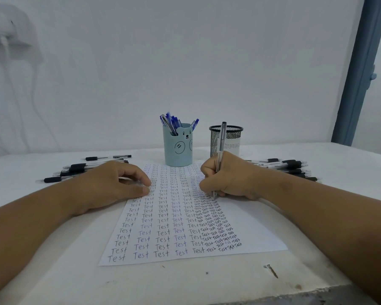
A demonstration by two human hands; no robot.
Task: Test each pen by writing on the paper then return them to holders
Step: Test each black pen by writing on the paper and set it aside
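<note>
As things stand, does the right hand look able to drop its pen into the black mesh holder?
Probably yes. The right hand grips the clear pen just in front of the black mesh holder, whose open top looks unobstructed.

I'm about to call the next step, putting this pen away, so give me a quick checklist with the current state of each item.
1. Pen held firmly: ok, the right hand grips it, tip down on the paper.
2. Paper held steady: ok, the left hand rests on its left edge, fingers touching the sheet.
3. Test mark written by this pen: cannot tell, the tip sits among crowded writing.
4. Mesh holder free to receive it: ok, its rim is open behind the right hand, though its inside is partly hidden.
5. Bear holder upright: ok, blue pens stand in it.
6. Path to the holders: ok, nothing stands between.
</note>
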